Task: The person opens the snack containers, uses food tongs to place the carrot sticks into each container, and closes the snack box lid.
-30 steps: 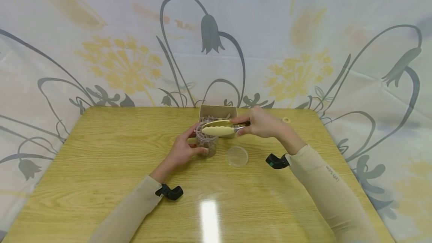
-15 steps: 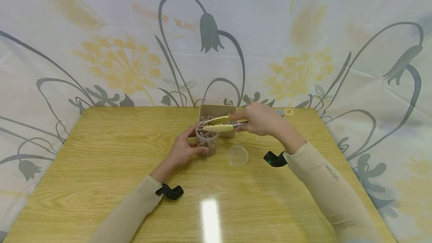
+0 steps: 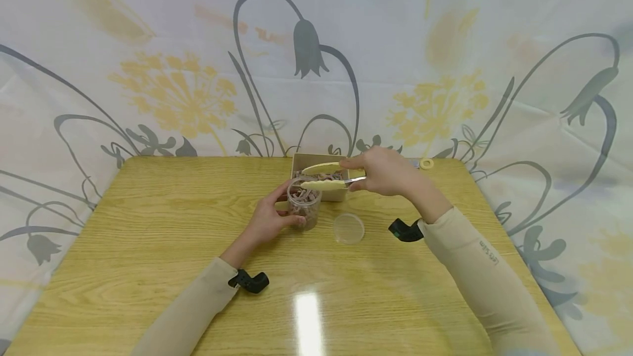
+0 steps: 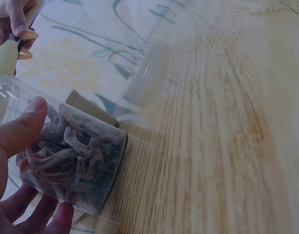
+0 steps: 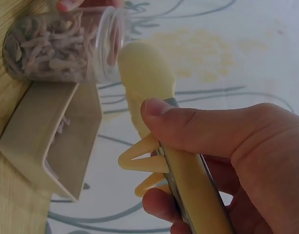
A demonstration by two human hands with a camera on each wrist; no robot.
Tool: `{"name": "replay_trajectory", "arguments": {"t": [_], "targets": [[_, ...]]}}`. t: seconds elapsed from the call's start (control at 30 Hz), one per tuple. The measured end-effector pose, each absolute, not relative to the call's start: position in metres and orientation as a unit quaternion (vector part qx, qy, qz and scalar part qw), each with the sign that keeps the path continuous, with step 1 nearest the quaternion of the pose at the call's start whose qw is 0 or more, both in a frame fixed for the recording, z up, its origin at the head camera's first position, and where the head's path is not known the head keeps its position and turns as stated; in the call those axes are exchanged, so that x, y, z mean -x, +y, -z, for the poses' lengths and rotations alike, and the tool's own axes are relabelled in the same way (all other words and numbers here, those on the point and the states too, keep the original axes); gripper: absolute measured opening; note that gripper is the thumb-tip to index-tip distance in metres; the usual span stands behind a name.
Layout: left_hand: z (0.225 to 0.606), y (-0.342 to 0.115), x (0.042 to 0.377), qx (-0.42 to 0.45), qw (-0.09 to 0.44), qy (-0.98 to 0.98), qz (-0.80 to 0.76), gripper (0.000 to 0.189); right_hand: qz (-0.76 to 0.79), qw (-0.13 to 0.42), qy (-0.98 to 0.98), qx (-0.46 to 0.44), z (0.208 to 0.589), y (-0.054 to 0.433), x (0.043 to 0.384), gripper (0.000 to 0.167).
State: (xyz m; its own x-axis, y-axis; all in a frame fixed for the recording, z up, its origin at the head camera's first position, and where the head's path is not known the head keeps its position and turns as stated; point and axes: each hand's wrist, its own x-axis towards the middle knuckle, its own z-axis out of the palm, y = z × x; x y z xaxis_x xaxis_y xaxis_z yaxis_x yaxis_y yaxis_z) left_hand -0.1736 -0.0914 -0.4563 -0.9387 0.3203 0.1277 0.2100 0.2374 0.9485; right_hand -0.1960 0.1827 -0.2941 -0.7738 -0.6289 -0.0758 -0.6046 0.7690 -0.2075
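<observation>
My left hand (image 3: 267, 218) grips a clear plastic jar (image 3: 307, 216) from its left side, thumb across the front. Greyish-purple curled strips (image 4: 74, 151) fill much of it, and its mouth is uncovered. My right hand (image 3: 386, 172) holds tongs with pale yellow scalloped heads (image 3: 323, 185), thumb along one arm and fingers around the other. The heads stand apart, one overlapping the jar's mouth and the other over the box in the head view. No strip shows between them. Behind the hand, a yellow ring (image 3: 426, 163) shows at the handle end.
A beige open box (image 3: 334, 195) with more strips in it stands right behind the jar. A clear round lid (image 3: 348, 228) lies flat on the wooden table (image 3: 148, 224), right of the jar. A patterned cloth (image 3: 198, 43) hangs behind the table.
The tongs have lifted away from the jar's mouth toward the box, and their heads have spread apart. My right hand has moved slightly up and back. The left hand and jar have stayed put.
</observation>
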Motion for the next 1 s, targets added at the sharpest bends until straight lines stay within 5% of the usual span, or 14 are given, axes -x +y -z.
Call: {"name": "replay_trajectory", "arguments": {"t": [0.3, 1.0], "targets": [[0.460, -0.092, 0.175, -0.180, 0.052, 0.770, -0.610, 0.092, 0.108, 0.056, 0.953, 0.276, 0.304, 0.201, 0.216, 0.060], [0.452, -0.098, 0.173, -0.175, 0.057, 0.792, -0.582, 0.091, 0.014, 0.143, 0.956, 0.255, 0.338, 0.180, 0.257, 0.067]]}}
